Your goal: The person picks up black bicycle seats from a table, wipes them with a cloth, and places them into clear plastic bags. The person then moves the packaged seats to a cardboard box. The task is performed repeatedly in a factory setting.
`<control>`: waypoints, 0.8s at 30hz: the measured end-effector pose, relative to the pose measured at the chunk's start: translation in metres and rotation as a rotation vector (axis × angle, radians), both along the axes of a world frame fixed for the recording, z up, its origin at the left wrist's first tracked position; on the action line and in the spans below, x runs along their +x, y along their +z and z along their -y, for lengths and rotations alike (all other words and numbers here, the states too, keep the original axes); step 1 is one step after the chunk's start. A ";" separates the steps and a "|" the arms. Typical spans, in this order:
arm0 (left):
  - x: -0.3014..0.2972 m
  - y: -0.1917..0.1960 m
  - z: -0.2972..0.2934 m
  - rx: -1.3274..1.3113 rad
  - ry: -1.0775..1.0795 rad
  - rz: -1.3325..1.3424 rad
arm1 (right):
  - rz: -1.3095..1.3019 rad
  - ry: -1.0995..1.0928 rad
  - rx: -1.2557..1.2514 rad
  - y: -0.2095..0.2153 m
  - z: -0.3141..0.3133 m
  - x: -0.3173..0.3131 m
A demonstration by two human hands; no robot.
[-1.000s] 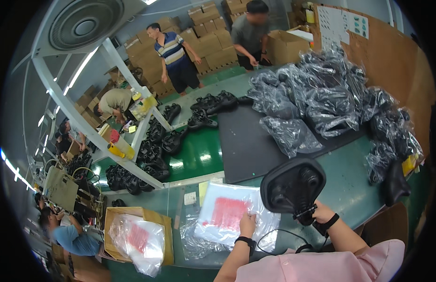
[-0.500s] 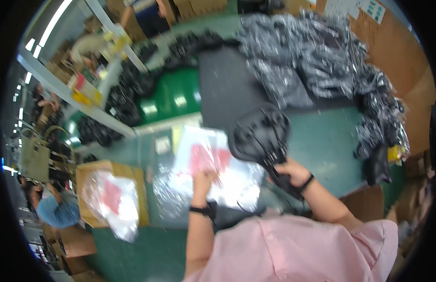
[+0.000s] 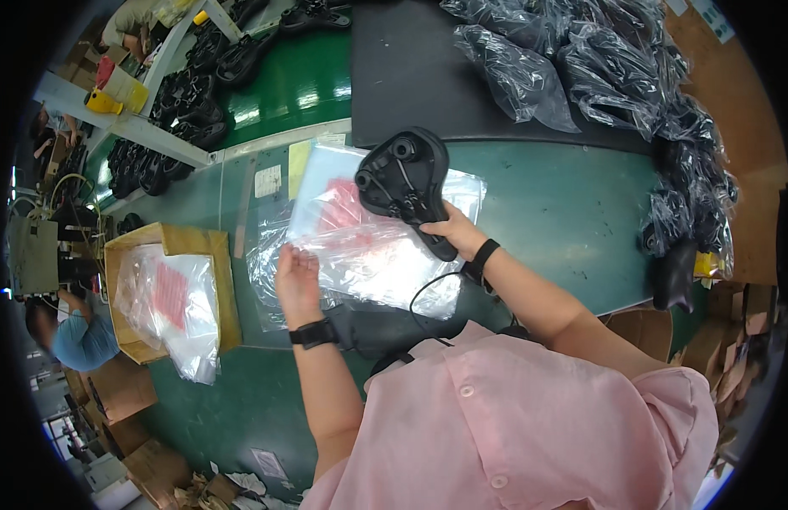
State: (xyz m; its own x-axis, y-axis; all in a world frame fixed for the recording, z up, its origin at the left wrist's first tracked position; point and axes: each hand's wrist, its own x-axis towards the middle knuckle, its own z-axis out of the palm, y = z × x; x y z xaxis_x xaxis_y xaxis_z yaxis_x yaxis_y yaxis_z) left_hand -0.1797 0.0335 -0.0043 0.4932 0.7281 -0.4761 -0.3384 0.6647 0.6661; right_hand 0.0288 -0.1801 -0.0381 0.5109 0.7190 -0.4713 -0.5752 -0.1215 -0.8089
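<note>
Right grip clasps a black saddle, long axis slanting, nose to lower right; left grip unclear.

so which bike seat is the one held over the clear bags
The black seat in the right hand's grip, above the clear bags. The loose seats at upper left and the plastic-wrapped pile at upper right lie well away from those bags.
</note>
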 end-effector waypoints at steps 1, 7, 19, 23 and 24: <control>-0.004 0.013 -0.002 -0.112 0.028 0.038 | 0.050 0.003 -0.015 0.001 0.003 0.005; -0.009 0.010 0.014 0.190 -0.229 -0.147 | 0.584 0.017 -0.054 0.041 0.025 0.006; 0.019 0.058 0.031 0.732 -0.293 -0.347 | 1.263 0.644 -0.323 0.063 0.005 -0.013; 0.038 0.127 0.087 1.889 -0.751 -0.335 | 0.788 0.542 -0.313 0.045 0.003 -0.004; 0.038 0.139 0.097 1.831 -0.859 -0.442 | 0.474 0.472 -0.233 0.043 0.007 0.002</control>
State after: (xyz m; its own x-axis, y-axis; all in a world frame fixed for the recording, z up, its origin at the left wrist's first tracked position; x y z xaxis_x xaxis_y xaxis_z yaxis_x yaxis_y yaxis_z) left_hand -0.1422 -0.0630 0.1349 0.9720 0.0907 0.2166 -0.0381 -0.8493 0.5265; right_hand 0.0306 -0.1874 0.0045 0.3575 0.8215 -0.4442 -0.0111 -0.4718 -0.8816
